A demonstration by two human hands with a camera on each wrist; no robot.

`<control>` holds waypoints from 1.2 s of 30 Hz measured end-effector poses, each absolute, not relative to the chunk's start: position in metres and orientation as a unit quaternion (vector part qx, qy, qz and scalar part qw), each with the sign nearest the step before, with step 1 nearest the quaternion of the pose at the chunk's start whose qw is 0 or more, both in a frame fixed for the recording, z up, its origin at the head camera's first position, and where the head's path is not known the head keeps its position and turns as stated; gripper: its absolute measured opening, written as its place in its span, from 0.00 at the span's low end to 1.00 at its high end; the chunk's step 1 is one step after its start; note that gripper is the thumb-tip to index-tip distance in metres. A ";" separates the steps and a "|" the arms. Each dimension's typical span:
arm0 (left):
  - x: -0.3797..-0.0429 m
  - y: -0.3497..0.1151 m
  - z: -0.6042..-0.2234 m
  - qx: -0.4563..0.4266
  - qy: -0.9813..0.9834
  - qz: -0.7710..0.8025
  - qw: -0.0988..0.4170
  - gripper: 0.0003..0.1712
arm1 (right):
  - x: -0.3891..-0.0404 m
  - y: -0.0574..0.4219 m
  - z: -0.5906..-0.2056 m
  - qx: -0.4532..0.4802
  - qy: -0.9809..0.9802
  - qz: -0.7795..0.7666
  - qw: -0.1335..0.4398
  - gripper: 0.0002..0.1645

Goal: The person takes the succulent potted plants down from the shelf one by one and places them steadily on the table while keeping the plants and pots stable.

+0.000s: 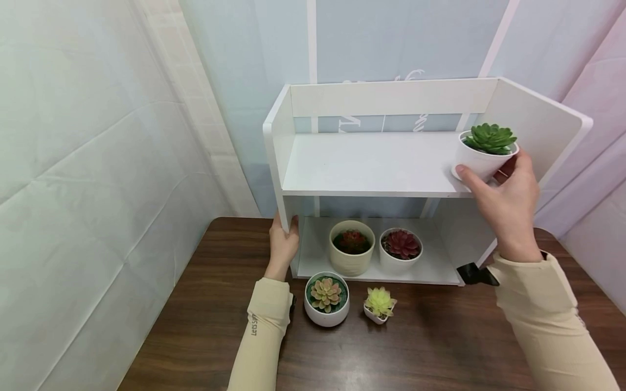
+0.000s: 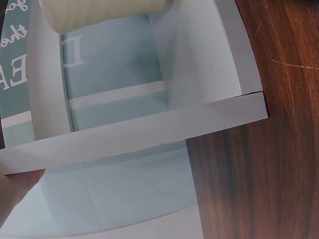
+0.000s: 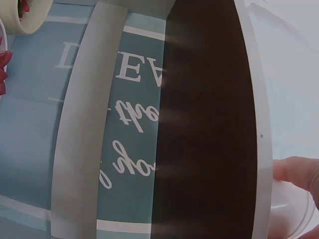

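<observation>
My right hand [image 1: 513, 201] grips a white pot [image 1: 481, 160] holding a green succulent [image 1: 490, 138], close over the right end of the upper board of a white two-tier shelf [image 1: 371, 163]. In the right wrist view, the thumb [image 3: 299, 172] lies along the white pot [image 3: 286, 209] at the board's front edge. My left hand [image 1: 283, 244] holds the shelf's left side panel, its fingers partly hidden behind it. On the lower tier stand a cream pot [image 1: 352, 262] with a reddish plant and a white pot [image 1: 396, 263] with a dark red succulent.
In front of the shelf on the dark wooden table [image 1: 195, 326] are a round white pot [image 1: 326, 317] with a pinkish-green succulent and a small white pot [image 1: 375, 316] with a yellow-green one. A printed curtain [image 1: 244, 54] hangs behind the shelf.
</observation>
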State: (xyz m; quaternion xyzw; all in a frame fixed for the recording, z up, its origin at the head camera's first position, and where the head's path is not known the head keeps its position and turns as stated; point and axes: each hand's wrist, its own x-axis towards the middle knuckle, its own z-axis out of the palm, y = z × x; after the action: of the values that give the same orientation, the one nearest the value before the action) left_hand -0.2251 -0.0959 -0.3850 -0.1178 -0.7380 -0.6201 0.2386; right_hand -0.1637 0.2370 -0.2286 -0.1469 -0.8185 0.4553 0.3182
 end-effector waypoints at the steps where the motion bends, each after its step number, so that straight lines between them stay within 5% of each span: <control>1: -0.225 -0.096 -0.385 -0.118 -0.738 -0.619 0.238 0.24 | -0.163 0.237 -0.229 -0.146 -0.817 0.458 0.320 0.45; 36: -0.223 -0.096 -0.385 -0.123 -0.740 -0.615 0.244 0.23 | -0.117 0.238 -0.237 -0.062 -0.761 0.522 0.381 0.44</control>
State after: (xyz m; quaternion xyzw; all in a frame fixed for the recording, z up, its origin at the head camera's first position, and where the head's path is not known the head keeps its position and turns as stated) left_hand -0.2227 -0.0958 -0.3849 -0.1225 -0.7401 -0.6146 0.2438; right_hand -0.1172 0.2382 -0.2373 -0.0617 -0.7607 0.5217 0.3811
